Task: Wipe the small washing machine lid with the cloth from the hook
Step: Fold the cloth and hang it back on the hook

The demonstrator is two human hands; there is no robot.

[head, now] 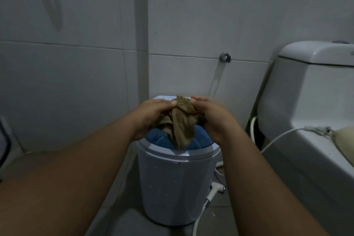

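The brown cloth (180, 122) hangs bunched at centre frame, just above the blue lid (201, 139) of the small washing machine (172, 182). It looks light, limp and thin, likely to crumple, so gathering it into a flat pad should wipe better. The left hand (153, 115) and right hand (212, 119) each pinch its upper folds. A toilet (306, 101) stands at right.

My fingers (199, 99) grip a coarse, matt brown cloth (181, 122); the washing machine (172, 178) looks smooth plastic, its blue lid (201, 138) slightly glossy.
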